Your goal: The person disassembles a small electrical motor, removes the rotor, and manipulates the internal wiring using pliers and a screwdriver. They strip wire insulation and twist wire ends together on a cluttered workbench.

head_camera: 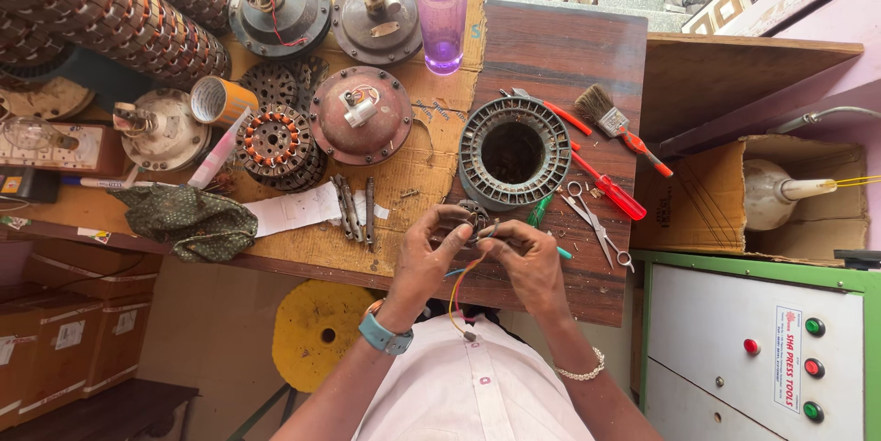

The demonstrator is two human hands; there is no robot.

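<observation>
My left hand (424, 253) and my right hand (528, 257) meet over the near edge of the wooden table (551, 46). Together they pinch a small dark round part (474, 216) with thin wires (456, 287) in orange, yellow and blue hanging down from it toward my white shirt. My left wrist carries a blue watch, my right wrist a beaded bracelet. Just beyond my fingers lies a grey ring-shaped stator core (514, 152) with an empty middle.
Red-handled screwdrivers (607, 186), scissors (595, 225) and a brush (613, 122) lie right of the core. A purple bottle (441, 5), motor covers (361, 115), a wound stator (275, 143), a tape roll (217, 100) and a green cloth (188, 218) fill the left. A control cabinet (762, 349) stands at right.
</observation>
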